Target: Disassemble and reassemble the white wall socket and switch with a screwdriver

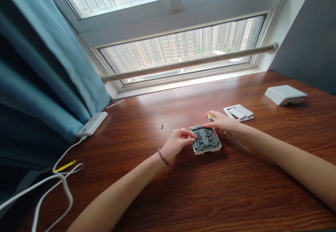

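A wall switch with its grey inner plate bare (206,139) lies in a white box on the table. At its left edge, the thumb and forefinger of my left hand (180,141) are pinched together; whatever is between them is too small to make out. My right hand (222,120) is closed around a screwdriver (211,118) with a yellow and dark handle, its thin shaft pointing back toward the lower right. The right thumb touches the switch's top edge. One screw (162,127) lies on the wood to the left.
A white switch cover frame with rocker plates (238,113) lies beyond my right hand. Farther right sits another white switch box (286,95). A white power bank (92,124) with a cable (65,186) rests by the blue curtain (78,67). A window rail (189,63) runs behind the table.
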### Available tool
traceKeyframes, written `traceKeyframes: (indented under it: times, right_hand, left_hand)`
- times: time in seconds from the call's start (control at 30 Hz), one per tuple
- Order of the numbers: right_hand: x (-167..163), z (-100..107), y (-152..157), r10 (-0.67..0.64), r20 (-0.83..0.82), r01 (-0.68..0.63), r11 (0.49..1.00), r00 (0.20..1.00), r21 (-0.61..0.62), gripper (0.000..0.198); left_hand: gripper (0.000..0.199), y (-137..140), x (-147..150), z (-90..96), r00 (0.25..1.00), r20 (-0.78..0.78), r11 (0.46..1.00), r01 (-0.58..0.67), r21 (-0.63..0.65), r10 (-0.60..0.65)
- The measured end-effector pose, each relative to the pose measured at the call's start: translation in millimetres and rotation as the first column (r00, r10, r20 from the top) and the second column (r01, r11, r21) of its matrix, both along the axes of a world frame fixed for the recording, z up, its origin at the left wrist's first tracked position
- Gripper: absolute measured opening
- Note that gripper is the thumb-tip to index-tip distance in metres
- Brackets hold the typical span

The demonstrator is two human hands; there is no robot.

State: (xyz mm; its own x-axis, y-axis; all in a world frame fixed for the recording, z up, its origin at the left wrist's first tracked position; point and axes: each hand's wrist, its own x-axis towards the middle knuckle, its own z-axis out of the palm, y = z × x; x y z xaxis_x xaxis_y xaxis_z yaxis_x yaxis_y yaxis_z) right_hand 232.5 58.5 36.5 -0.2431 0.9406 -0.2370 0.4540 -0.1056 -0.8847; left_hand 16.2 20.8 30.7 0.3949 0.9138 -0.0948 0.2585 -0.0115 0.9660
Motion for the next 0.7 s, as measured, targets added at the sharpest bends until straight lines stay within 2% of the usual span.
traceKeyframes:
  times: [0.2,0.43,0.7]
  right_hand:
    - [4,-2,4,0.093,0.031,-0.092,0.995,0.995,-0.042,0.056]
    - [5,-6,5,0.107,0.021,-0.107,0.994,0.994,-0.028,0.054]
    - [4,-5,5,0.101,0.045,-0.101,0.995,0.994,-0.009,0.054]
  left_hand:
    - [0.015,8,-5,2.5,0.987,-0.13,0.97,0.118,0.212,-0.092]
    - [0.02,12,-7,-12.1,0.993,-0.09,0.973,0.099,0.207,-0.082]
    - [0.019,6,-5,-6.6,0.989,-0.121,0.951,0.121,0.286,-0.089]
